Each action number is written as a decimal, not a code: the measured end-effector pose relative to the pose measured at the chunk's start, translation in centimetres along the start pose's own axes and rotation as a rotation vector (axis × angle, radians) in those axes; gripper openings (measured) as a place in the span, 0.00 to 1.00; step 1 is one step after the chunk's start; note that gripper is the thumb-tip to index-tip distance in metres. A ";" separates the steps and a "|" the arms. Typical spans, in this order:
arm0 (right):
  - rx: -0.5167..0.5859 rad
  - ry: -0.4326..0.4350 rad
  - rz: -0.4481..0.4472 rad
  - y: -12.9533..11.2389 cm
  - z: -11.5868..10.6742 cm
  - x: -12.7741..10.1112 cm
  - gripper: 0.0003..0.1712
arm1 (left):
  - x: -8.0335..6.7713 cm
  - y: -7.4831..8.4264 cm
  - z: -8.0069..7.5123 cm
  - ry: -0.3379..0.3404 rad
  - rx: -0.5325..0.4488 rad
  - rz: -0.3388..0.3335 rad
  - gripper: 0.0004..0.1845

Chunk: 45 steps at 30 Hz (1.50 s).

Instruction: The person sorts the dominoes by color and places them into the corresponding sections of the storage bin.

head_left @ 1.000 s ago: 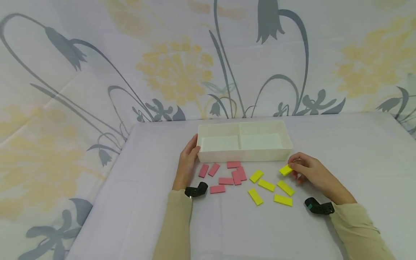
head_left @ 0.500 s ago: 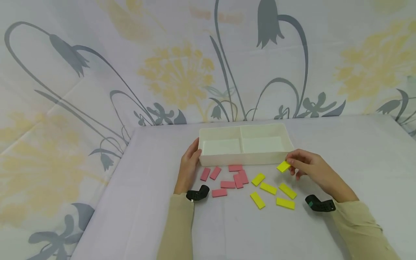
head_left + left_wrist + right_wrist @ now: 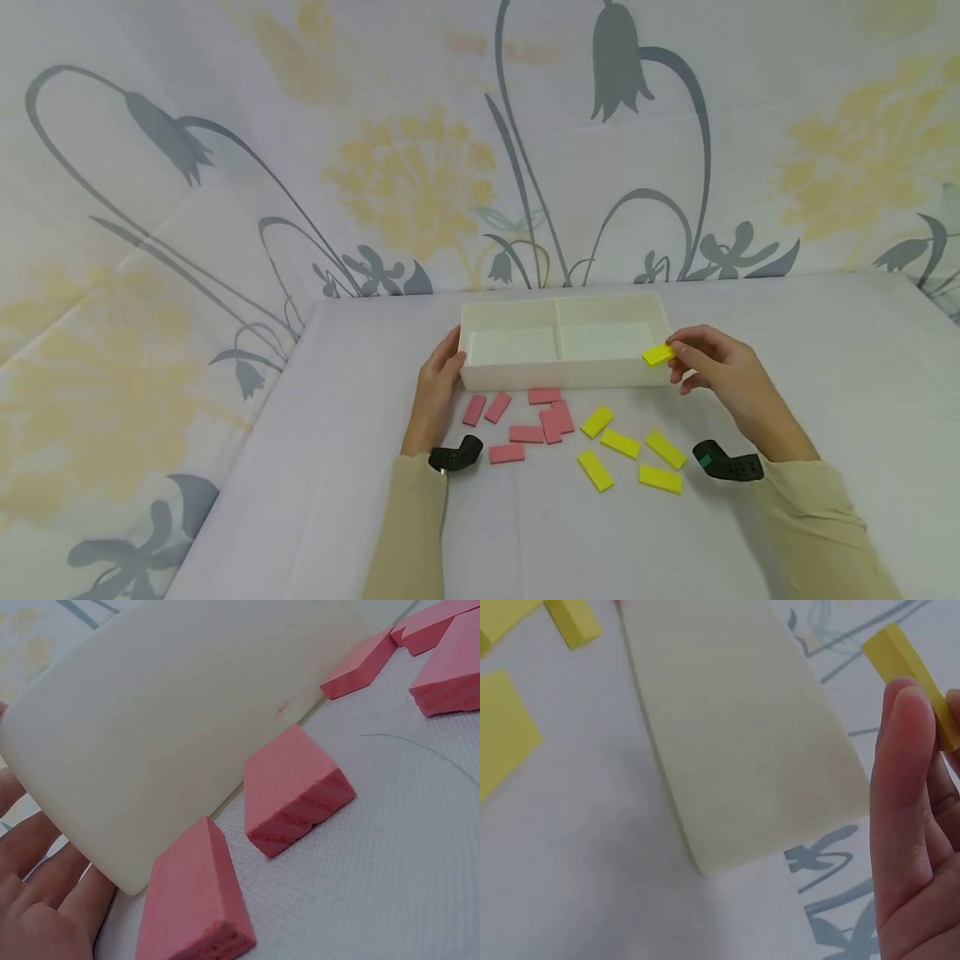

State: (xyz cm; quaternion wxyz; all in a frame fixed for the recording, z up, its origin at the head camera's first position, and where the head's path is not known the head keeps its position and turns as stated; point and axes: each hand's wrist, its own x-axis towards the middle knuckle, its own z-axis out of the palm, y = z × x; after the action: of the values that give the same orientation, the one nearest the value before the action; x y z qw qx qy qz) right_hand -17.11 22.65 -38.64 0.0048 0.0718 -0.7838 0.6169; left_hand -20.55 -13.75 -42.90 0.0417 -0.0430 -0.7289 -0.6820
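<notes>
A white two-compartment box (image 3: pixel 558 374) stands on the white-covered table. Against its left end lies my left hand (image 3: pixel 433 392), fingers along the end wall and thumb near the front corner; the left wrist view shows these fingers (image 3: pixel 45 877) fairly straight. My right hand (image 3: pixel 723 375) pinches a yellow block (image 3: pixel 657 355) between thumb and fingertips, raised at the front right corner of the box. From the right wrist view, the thumb (image 3: pixel 904 765) covers part of this held block (image 3: pixel 900 660). Both compartments show bare floors where visible.
Several pink blocks (image 3: pixel 527 434) lie before the box's left half, two of them touching or overlapping. Several more yellow blocks (image 3: pixel 620 443) are spread before its right half. Behind the table hangs a flower-patterned cloth (image 3: pixel 420 183).
My right hand has lifted the yellow block up from in front of the box to the height of its front right rim. My left hand stays at the box's left end.
</notes>
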 end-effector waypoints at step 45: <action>-0.248 0.123 -0.047 0.3 3.5 -0.2 0.23 | 0.1 -0.2 -0.1 0.004 -0.027 0.018 0.26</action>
State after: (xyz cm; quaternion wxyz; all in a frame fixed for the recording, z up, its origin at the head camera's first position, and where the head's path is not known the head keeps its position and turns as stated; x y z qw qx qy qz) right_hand -16.68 19.32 -39.83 0.0761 0.0511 -0.8503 0.5183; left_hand -20.67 -13.85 -43.06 0.0488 -0.0486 -0.7192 -0.6914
